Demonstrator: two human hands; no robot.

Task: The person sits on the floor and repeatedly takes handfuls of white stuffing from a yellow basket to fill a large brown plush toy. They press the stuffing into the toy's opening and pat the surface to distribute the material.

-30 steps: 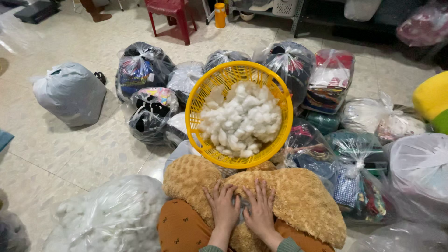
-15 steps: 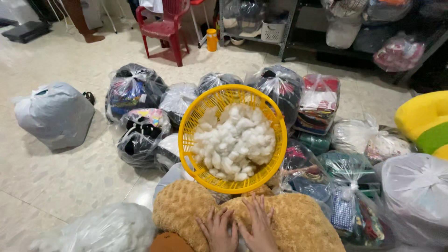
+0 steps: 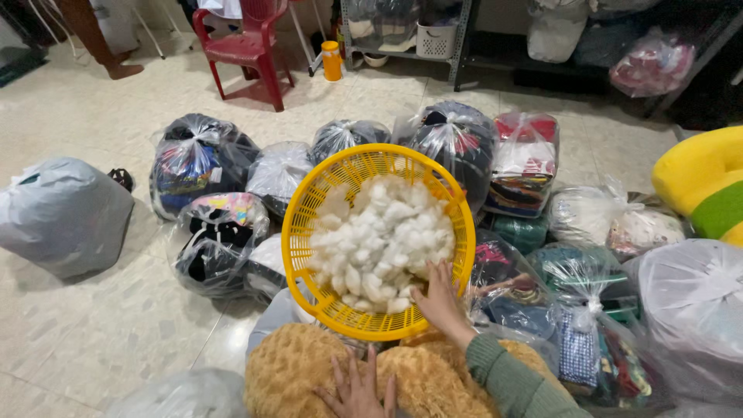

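Right hand (image 3: 439, 300) reaching into the round yellow plastic basket (image 3: 309, 224), fingers loosely spread and curled over the near rim, fingertips touching the heap of white stuffing (image 3: 383, 236); not closed on any tuft as far as can be told. Basket wall an open lattice, tilted toward the camera, propped on the bags behind. Stuffing in soft, lumpy, cottony puffs, piled just beyond the fingertips and filling most of the bowl.

Left hand (image 3: 357, 389) lying flat, fingers splayed apart, pressed on the tan plush piece (image 3: 290, 371), shaggy and curly in texture, rounded in shape, directly under the palm and spreading to both sides. Green knit sleeve (image 3: 511, 383) on the right forearm, ribbed at the cuff.

Beyond the basket, past the fingers: knotted clear plastic bags (image 3: 457, 143), glossy and crinkled, stuffed with dark and coloured fabric. Further off, a red plastic chair (image 3: 244, 50) on pale tiled floor (image 3: 77, 325). Far to the right of the fingers, a smooth yellow-and-green cushion (image 3: 700, 182).
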